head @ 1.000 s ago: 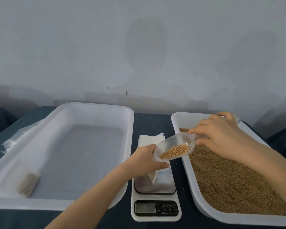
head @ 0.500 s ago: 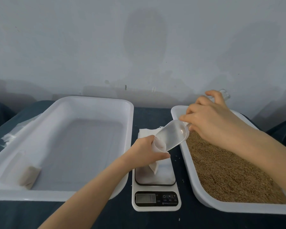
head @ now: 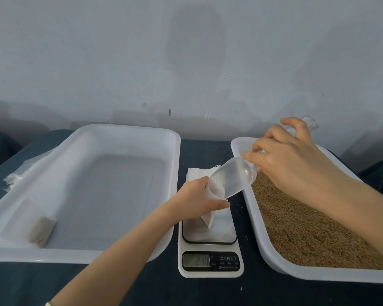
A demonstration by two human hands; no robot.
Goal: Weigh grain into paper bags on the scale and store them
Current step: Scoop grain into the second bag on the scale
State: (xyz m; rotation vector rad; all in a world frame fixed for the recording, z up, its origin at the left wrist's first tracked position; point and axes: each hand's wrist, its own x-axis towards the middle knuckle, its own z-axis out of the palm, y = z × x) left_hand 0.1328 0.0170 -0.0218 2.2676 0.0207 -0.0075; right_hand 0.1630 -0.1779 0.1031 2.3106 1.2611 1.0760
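Observation:
My left hand [head: 198,200] grips the top of a small paper bag [head: 208,219] that stands on the white kitchen scale [head: 210,259]. In my right hand [head: 290,160] I hold a clear plastic scoop [head: 230,177] by its handle, tipped mouth-down into the bag's opening. No grain shows in the scoop. The scale's display is lit, its digits blurred. Right of the scale, a white tray [head: 272,259] is filled with brown grain [head: 307,228].
A large white tray [head: 124,133] on the left holds one filled paper bag [head: 41,230] in its near left corner. A stack of flat paper bags [head: 197,173] lies behind the scale. Clear plastic wrap [head: 13,177] lies left of the tray. A few grains dot the dark tabletop.
My right hand tipped the scoop, which held grain a second ago, into the bag, and the grain left it. My left hand kept hold of the bag.

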